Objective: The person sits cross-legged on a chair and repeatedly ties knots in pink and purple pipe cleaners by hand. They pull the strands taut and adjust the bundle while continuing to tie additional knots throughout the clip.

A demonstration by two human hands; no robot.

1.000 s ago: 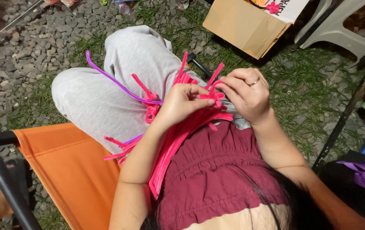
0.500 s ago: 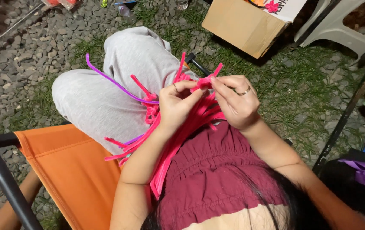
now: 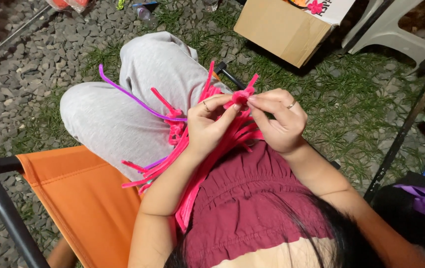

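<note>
Both of your hands have come up off your lap since a second ago, and the small pink twisted piece (image 3: 240, 96) now sits higher, pinched between them. Your left hand (image 3: 211, 125) is closed narrow on it from the left, thumb and forefinger meeting at its lower edge; your right hand (image 3: 278, 121) grips it from the right with the fingertips (image 3: 253, 100) pressed against the same knot — the two hands almost touching there. A short pink end sticks up just above the fingers.

Below your hands a bundle of pink pipe cleaners (image 3: 207, 159) fans down across your lap toward your maroon top (image 3: 252, 203). Left of your left hand, a purple pipe cleaner (image 3: 133, 97) arcs over your grey trouser leg (image 3: 138, 84). Further left and lower is the orange chair seat (image 3: 78, 193). Beyond your right hand, well apart on the grass, stands a cardboard box (image 3: 282, 30).
</note>
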